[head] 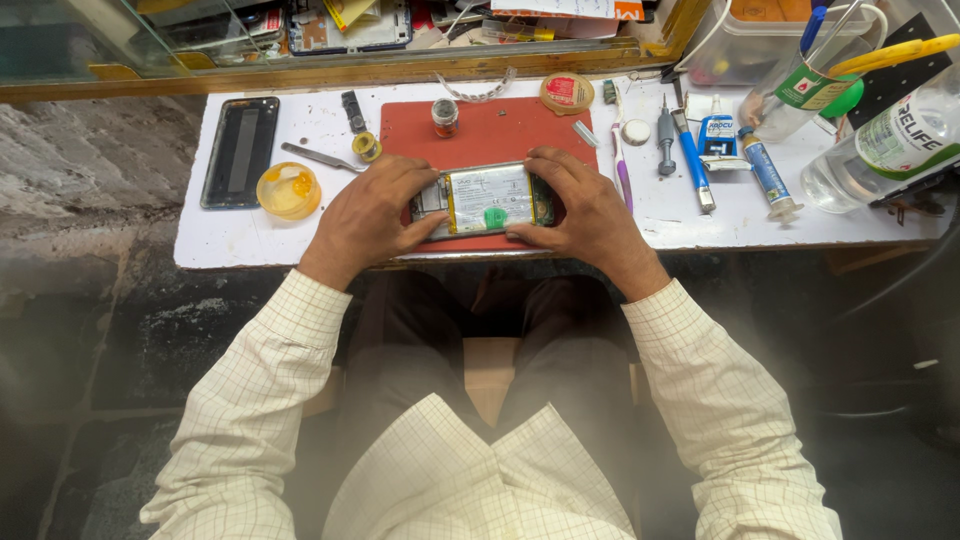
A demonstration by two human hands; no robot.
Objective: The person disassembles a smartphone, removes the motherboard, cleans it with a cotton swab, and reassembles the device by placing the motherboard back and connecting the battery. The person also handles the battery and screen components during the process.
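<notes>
While the head camera looks straight down, a person in a pale checked long-sleeved shirt sits at a small white worktop point(250, 235) with scuffed, spotted paint. Both hands meet at the middle of its near edge, over a rectangular red rubber mat point(500, 130).

On the mat's near part lies an opened smartphone with its back cover off point(487, 200), showing a white battery with a round green sticker. The left hand point(365, 215) grips the phone's left end, fingers curled over the top edge and thumb pressed along the near edge. The right hand point(590, 210) holds the right end the same way, fingers wrapped over the far side, thumb against the near edge. Both hands are pinching the phone between them.

Toward the worktop's left edge rests a separate black phone panel point(240, 150), lying flat. Just right of it sits a round yellow translucent dish point(288, 190), and beyond that metal tweezers point(320, 157) and a small yellow tape roll point(367, 146). At the mat's far edge stands a small glass jar with a dark cap point(445, 116).

Right of the mat, a purple-handled brush point(620, 165), a grey screwdriver point(666, 140), a blue-handled tool point(694, 165) and a blue glue tube point(768, 175) lie side by side. At the far right corner, clear plastic bottles point(880, 145) lean on their sides.

Beyond the far edge runs a wooden-framed glass display case point(330, 65) crowded with parts. Rough grey stone flooring point(90, 180) shows left of the worktop, dark below.
</notes>
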